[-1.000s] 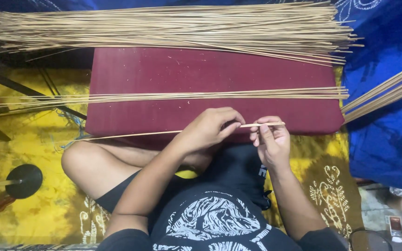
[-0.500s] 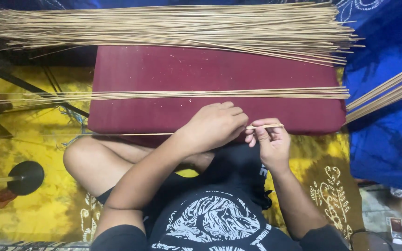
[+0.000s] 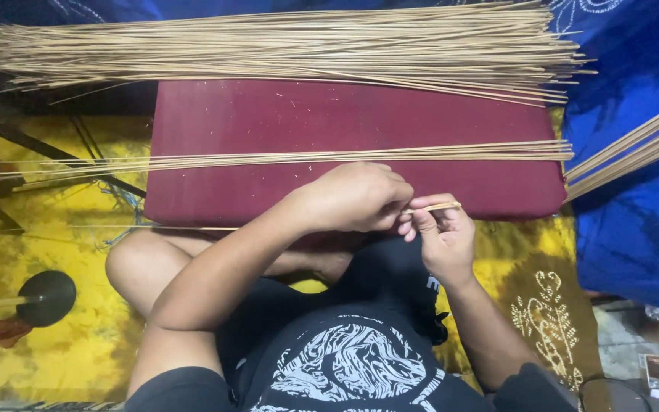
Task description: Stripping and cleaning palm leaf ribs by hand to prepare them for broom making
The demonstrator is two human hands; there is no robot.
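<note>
Pinching a single thin bamboo stick (image 3: 440, 207) at its right end, the right hand (image 3: 440, 240) is seen just off the near edge of the maroon cushion (image 3: 360, 114), thumb and forefinger closed on the stick's tip. The left hand (image 3: 356, 197) is curled over the same stick immediately beside the right, fingers clenched around it so that the two hands touch; the rest of the stick is seen running leftward along the cushion's near edge, over the bent knee (image 3: 135, 263). A thin row of sticks (image 3: 284, 158) is laid across the middle of the cushion, and a thick bundle of sticks (image 3: 284, 46) is heaped along its far edge. More sticks (image 3: 634, 149) are slanted in at the right, over blue cloth (image 3: 634, 229). A yellow patterned cloth (image 3: 55, 229) is spread beneath, with a dark round object (image 3: 46, 297) lying on it at the left.

It is judged that the stick is being worked at its end. For this to be done well, the tip should be kept firmly pinched while the left hand is held close, so the slender stick is not bent or snapped. The long free length is best kept level against the cushion's near edge, clear of the laid row, so those sticks are not disturbed.
</note>
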